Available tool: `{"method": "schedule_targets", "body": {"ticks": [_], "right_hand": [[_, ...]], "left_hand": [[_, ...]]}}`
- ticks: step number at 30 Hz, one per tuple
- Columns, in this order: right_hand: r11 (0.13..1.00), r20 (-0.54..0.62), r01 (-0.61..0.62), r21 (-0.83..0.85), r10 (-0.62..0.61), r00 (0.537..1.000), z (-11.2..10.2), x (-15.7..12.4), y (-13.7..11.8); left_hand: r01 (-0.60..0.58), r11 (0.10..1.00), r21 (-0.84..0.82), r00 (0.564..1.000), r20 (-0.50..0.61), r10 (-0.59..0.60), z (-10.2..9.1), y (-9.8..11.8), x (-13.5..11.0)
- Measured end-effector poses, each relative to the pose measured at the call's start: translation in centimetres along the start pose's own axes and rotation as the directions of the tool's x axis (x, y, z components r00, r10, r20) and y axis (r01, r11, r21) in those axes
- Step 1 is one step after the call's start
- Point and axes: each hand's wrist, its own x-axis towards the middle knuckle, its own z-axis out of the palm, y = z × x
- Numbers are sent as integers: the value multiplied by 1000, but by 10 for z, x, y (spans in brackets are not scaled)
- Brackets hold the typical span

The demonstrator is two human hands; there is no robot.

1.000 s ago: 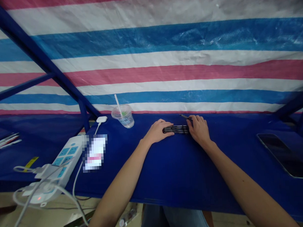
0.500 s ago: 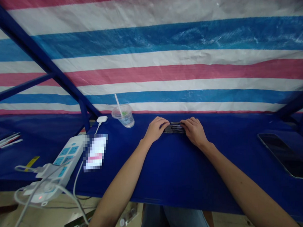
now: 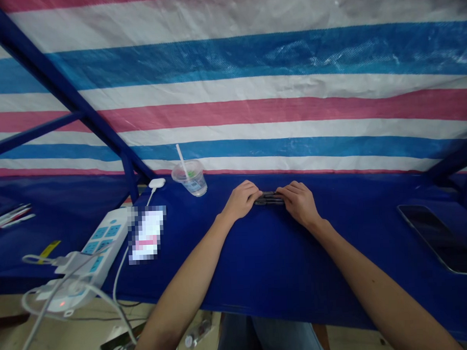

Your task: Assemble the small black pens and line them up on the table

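Note:
A small bundle of dark pens (image 3: 269,198) lies on the blue cloth-covered table (image 3: 267,255) near its far edge. My left hand (image 3: 240,199) grips the bundle's left end with curled fingers. My right hand (image 3: 300,203) grips its right end the same way. Both hands press the pens together between them, and only a short middle stretch of the bundle shows.
A clear plastic cup with a straw (image 3: 189,177) stands left of the hands. A white power strip (image 3: 88,251) with cables and a blurred phone (image 3: 146,234) lie at the left. A dark phone (image 3: 438,238) lies at the right. A striped tarp (image 3: 253,92) hangs behind.
The right hand has come down onto the bundle's right end, and both hands have closed in, so less of the pens shows between them.

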Motion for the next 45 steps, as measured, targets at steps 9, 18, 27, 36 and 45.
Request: {"method": "schedule_targets", "body": {"ticks": [9,18,27,36,45], "right_hand": [[1000,-10,24,-5,-24,1000,3,-1,-2],[1000,-18,14,23,-13,1000,3,0,-6],[999,-61,-28,25,29,998,3,0,-5],[995,-171,38,90,-22,985,5,0,-3],[994,-174,46,97,-29,984,5,0,-5]], "left_hand": [[74,997,-28,993,-94,-76,3,-3,-3],[30,999,-29,995,-94,-33,2,-5,-1],[24,999,-29,995,-98,-27,3,-3,-2],[55,998,-28,994,-92,-58,5,-5,-2],[36,999,-35,997,-64,-38,4,-5,-2]]}}
